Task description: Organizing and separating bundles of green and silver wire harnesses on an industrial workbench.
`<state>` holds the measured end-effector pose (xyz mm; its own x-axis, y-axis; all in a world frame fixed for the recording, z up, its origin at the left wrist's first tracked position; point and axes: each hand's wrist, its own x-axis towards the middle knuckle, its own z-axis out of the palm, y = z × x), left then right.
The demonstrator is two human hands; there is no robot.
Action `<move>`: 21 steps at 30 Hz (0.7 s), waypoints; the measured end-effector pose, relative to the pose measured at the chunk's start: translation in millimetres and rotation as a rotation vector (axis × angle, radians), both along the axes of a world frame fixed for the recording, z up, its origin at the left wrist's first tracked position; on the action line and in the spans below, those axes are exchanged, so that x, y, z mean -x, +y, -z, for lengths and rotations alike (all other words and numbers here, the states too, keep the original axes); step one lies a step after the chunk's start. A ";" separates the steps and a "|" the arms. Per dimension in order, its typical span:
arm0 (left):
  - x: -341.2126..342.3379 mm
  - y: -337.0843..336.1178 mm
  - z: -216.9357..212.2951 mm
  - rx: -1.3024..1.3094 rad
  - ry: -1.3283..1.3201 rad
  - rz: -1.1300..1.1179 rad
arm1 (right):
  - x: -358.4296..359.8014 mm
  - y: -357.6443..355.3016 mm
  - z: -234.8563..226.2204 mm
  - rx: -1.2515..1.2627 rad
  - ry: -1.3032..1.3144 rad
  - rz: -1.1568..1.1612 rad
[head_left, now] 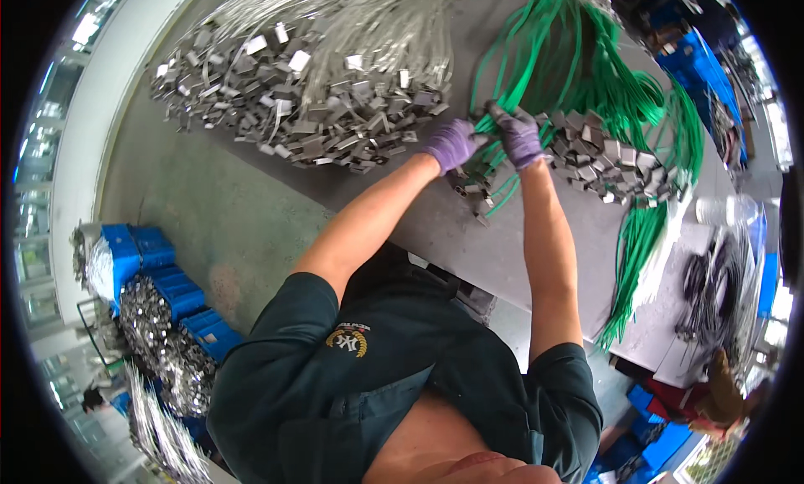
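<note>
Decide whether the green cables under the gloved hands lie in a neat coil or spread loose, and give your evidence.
Spread loose: the green cables fan across the grey table in open loops, some trailing over its near edge.

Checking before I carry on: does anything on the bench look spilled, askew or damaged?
Nothing looks damaged. One oddity: a bundle of green cables droops over the table's near edge. A few metal clips lie loose below the left hand and right hand, apart from the larger piles.

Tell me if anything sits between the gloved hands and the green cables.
Nothing visible does. The left hand and right hand are already on the green cables; the metal clips lie beside them, right of the hands.
</note>
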<state>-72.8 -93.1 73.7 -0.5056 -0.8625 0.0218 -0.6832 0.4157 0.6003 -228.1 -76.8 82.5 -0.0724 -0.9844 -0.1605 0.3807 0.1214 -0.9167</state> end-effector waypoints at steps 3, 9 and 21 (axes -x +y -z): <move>-13.7 24.6 -4.0 0.119 0.138 -0.038 | 4.8 -10.2 2.3 0.071 0.177 0.099; -83.5 57.5 -87.0 0.537 0.075 0.018 | 17.4 -14.8 75.1 0.219 1.414 0.296; -125.0 -40.5 -168.6 0.127 -0.347 -0.040 | 17.5 -12.0 68.1 0.070 1.057 0.262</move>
<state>52.2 -133.6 242.3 -0.4679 -0.8830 -0.0371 -0.8540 0.4410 0.2760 -245.6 -88.8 14.5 -0.3494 -0.9228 0.1622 -0.5972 0.0859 -0.7975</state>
